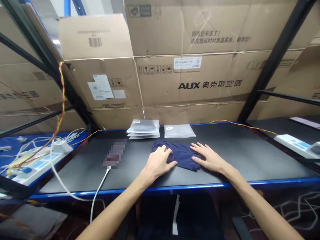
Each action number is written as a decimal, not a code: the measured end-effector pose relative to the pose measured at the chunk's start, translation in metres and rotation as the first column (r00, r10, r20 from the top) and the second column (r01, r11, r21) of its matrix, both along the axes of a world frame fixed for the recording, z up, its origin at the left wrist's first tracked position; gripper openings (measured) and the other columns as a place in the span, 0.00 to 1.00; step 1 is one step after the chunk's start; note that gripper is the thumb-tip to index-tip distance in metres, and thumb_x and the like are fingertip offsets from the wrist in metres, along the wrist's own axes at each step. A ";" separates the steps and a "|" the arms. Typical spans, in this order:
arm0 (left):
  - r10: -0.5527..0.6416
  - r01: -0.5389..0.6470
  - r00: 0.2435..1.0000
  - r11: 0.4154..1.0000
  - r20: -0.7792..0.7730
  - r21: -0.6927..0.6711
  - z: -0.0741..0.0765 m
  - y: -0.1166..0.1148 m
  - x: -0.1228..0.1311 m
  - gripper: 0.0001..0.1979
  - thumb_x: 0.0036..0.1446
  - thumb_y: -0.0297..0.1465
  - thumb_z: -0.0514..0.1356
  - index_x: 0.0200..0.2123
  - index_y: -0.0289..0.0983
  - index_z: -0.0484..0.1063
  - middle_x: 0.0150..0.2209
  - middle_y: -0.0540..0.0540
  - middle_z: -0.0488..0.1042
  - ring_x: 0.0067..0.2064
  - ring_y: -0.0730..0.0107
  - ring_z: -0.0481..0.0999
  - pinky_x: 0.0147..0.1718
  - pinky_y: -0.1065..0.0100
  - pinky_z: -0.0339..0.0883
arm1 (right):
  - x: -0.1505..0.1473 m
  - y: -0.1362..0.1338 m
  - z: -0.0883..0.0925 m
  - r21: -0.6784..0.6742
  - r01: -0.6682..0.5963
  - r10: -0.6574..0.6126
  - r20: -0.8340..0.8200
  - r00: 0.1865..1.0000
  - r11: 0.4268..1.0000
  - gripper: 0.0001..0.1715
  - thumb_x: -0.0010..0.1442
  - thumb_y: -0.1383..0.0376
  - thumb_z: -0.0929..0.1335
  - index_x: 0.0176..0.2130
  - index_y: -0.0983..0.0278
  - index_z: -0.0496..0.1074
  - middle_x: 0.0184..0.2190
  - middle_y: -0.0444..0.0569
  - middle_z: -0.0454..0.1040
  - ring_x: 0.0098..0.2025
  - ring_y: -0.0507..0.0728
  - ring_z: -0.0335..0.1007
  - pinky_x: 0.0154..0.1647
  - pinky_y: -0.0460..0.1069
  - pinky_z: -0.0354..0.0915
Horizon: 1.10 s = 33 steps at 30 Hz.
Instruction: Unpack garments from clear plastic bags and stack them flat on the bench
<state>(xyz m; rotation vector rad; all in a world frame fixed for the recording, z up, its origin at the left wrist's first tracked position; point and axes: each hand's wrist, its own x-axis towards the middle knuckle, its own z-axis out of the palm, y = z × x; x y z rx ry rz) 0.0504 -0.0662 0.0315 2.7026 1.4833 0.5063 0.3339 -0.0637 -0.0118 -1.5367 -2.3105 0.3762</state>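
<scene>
A small navy blue garment (180, 154) lies folded on the black worktop (237, 150) in front of me. My left hand (158, 162) rests on its left part with the fingers curled over the cloth. My right hand (208, 156) lies flat on its right edge, fingers spread. Behind the garment sit a stack of frosted plastic bags (143, 128) and a single flat bag (179, 131).
A phone (114, 154) on a white cable (98, 190) lies to the left. Power strips (37, 163) with tangled wires sit far left, another strip (296, 145) at right. Large cardboard boxes (195, 76) wall off the back. Black shelf posts (272, 60) rise on both sides.
</scene>
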 end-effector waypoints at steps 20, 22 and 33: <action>0.432 -0.431 0.895 0.902 0.111 -0.034 0.001 0.016 -0.118 0.04 0.55 0.33 0.56 0.34 0.43 0.70 0.22 0.54 0.70 0.26 0.67 0.71 0.27 0.70 0.53 | 0.024 0.002 0.003 -0.058 -0.004 0.007 0.057 0.998 0.998 0.38 0.64 0.42 0.60 0.67 0.54 0.59 0.70 0.47 0.52 0.72 0.68 0.38 0.70 0.70 0.37; 0.441 -0.436 0.897 0.894 0.037 -0.098 -0.007 0.014 -0.124 0.05 0.56 0.33 0.55 0.34 0.43 0.71 0.23 0.53 0.72 0.27 0.66 0.72 0.26 0.70 0.53 | 0.026 0.004 0.002 -0.058 -0.019 0.021 0.038 0.999 0.998 0.37 0.64 0.42 0.60 0.67 0.53 0.59 0.70 0.46 0.52 0.72 0.67 0.39 0.70 0.70 0.38; 0.135 -0.134 0.969 0.991 0.208 -0.018 0.004 0.027 -0.107 0.12 0.61 0.35 0.55 0.45 0.40 0.75 0.46 0.45 0.77 0.49 0.61 0.74 0.50 0.63 0.67 | 0.013 -0.016 0.014 0.208 0.067 -0.036 -0.150 0.988 0.976 0.23 0.63 0.48 0.64 0.51 0.57 0.73 0.59 0.52 0.70 0.61 0.63 0.64 0.63 0.59 0.60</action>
